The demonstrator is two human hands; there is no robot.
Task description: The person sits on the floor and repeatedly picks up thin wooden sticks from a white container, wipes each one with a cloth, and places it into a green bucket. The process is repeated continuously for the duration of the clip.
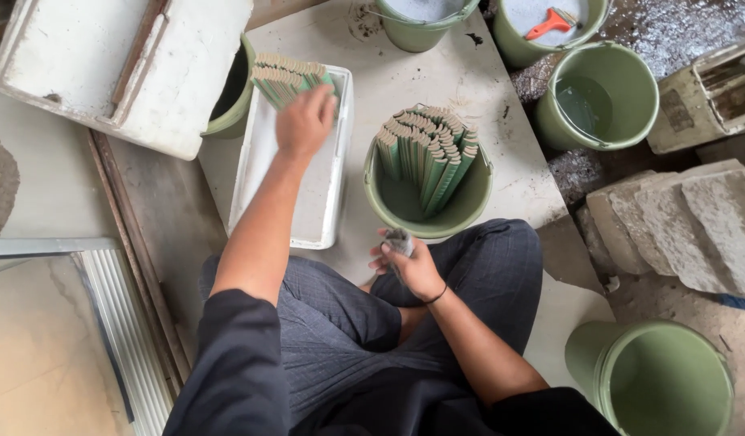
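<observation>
While the left hand (305, 121) is laid, fingers together, on a bundle of green sticks (285, 78) at the far end of the white tray (328, 202), the right hand (411, 262) is closed on a small grey wad (398, 240) near the tray's near edge. Sticks judged light, stiff, brittle; best gripped mid-bundle. More stand in a green bucket (405, 206) beside the tray. Nature of the wad cannot be made out; stick lengths hidden by hand
</observation>
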